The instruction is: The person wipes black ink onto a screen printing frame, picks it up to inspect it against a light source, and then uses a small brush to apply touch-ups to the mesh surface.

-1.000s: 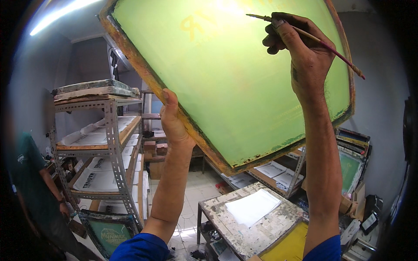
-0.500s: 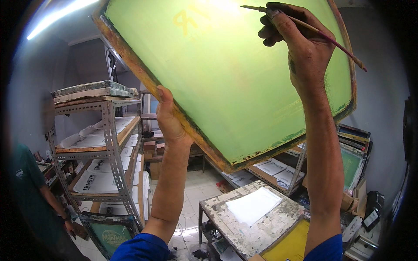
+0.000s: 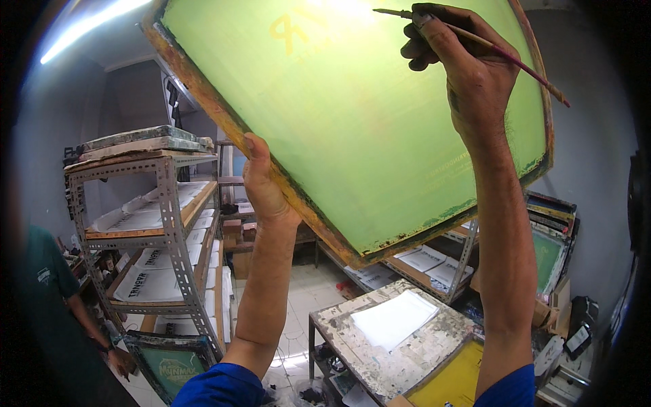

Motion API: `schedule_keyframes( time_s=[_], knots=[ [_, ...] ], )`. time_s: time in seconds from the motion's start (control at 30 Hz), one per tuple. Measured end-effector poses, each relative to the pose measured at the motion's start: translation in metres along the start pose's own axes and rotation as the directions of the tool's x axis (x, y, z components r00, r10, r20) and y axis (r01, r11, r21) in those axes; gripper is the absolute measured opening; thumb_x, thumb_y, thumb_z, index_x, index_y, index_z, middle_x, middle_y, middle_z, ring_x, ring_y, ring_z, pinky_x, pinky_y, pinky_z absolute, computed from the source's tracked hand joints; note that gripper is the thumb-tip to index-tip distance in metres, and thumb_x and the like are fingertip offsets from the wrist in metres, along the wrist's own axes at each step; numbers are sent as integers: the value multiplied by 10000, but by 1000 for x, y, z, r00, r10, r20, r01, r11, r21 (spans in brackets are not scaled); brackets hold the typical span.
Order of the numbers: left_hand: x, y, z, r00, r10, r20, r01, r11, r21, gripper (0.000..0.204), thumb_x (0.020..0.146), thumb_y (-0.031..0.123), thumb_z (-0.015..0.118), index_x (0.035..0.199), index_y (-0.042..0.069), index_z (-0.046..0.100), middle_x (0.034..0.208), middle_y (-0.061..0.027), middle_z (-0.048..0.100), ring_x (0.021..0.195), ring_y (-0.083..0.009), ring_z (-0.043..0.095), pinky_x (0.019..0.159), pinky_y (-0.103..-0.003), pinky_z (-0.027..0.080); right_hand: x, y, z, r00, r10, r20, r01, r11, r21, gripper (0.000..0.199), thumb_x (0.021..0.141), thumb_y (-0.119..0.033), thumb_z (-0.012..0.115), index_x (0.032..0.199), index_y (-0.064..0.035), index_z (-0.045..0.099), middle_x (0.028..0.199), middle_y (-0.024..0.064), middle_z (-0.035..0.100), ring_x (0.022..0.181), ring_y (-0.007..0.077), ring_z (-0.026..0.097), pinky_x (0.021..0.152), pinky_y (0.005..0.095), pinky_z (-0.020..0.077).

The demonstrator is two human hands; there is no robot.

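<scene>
A large green screen-printing frame (image 3: 352, 149) with a worn wooden border is held up, tilted, against a bright light. My left hand (image 3: 268, 186) grips its lower-left wooden edge, thumb on the near side and the fingers hidden behind. Faint lettering shows through the mesh near the top and at lower right. In my right hand (image 3: 468, 68), with dark-stained fingertips, a thin paintbrush (image 3: 505, 55) is pinched. Its dark tip points left, in front of the mesh near the bright glare; whether it touches the mesh I cannot tell.
On the left stands a metal rack (image 3: 166, 203) holding printed white sheets. A paint-spattered table (image 3: 400, 366) below carries white paper (image 3: 395, 320) and a yellow screen (image 3: 447, 380). Another person (image 3: 57, 292) stands at far left. More framed screens (image 3: 548, 251) lean at right.
The brush and my right hand have shifted very slightly left. At far left, the other person's arm and hand have moved a little. My left hand keeps its grip.
</scene>
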State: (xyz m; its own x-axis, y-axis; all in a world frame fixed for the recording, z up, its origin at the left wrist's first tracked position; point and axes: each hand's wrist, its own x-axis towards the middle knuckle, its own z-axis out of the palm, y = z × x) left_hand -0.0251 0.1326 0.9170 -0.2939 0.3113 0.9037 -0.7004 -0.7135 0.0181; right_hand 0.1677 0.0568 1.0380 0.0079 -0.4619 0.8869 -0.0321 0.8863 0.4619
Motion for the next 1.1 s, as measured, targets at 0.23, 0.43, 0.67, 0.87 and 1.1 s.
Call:
schedule_keyframes(
  time_s=[0.23,0.43,0.67,0.87,1.1],
  knots=[
    [-1,-3,-2,1000,1,-2,-1,1000,-16,645,819,496,621,1194,-5,464,1059,-98,573,943,-207,594,794,-350,512,-2,1,0,1000,13,-8,-13,1000,-7,93,827,22,566,874,82,620,664,152,627,528,163,621,430,250,518],
    [-1,-5,-10,998,-48,28,47,999,20,678,805,522,619,1252,40,454,1144,-83,552,1045,-223,547,889,-378,467,-4,4,-1,1000,27,-5,-27,1000,4,92,830,16,572,873,80,622,665,150,627,533,162,623,434,249,520],
    [0,-6,-14,999,-45,19,45,999,25,683,803,523,621,1254,37,453,1136,-80,553,1040,-222,547,888,-375,467,-7,7,0,1000,6,11,-6,1000,-5,93,830,14,574,875,79,623,667,146,628,538,163,625,440,251,525],
    [0,-8,-14,999,-31,35,30,999,11,691,802,523,622,1256,32,447,1138,-82,553,1041,-221,546,884,-369,468,-9,8,-5,998,24,51,-23,1000,-16,122,824,-5,586,908,72,628,720,151,641,590,175,637,492,260,532],
    [-2,-8,-16,999,-41,31,39,999,34,695,801,526,621,1255,28,446,1141,-88,552,1040,-226,546,887,-370,467,-16,5,-6,995,92,40,-90,994,-58,191,826,-48,624,981,64,634,826,155,666,695,197,664,579,281,538]
  ],
)
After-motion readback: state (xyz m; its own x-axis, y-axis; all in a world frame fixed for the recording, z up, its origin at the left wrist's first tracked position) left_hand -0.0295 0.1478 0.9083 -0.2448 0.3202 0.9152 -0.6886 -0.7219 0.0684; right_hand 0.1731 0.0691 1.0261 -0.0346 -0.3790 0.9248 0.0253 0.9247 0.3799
